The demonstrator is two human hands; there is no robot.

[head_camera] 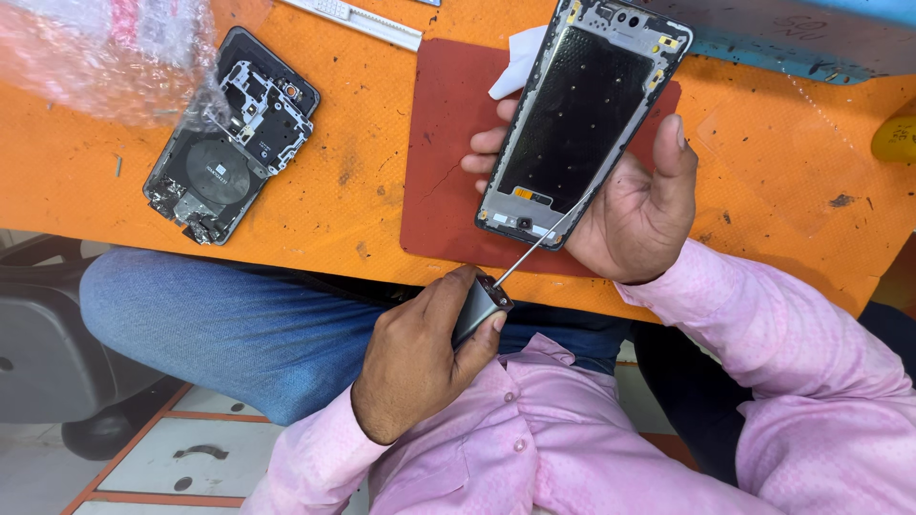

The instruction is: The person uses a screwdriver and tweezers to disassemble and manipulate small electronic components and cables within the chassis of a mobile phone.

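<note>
Gutted phone (229, 143) lay at left on the orange surface (363, 191). Left hand (420, 362) had its fingers closed round a screwdriver (482, 303), tip at the bottom edge of the phone frame (582, 114), which the right hand (639, 210) gripped above the red mat (444, 143). Looked like screw work to me, and the tip needed seating squarely.

Orange bench (363, 200): red mat (444, 162), opened phone (229, 133), bubble wrap (105, 52), ruler (358, 21).

Clear bubble-wrap bag (105, 52) — top left, on orange table (363, 191).
</note>
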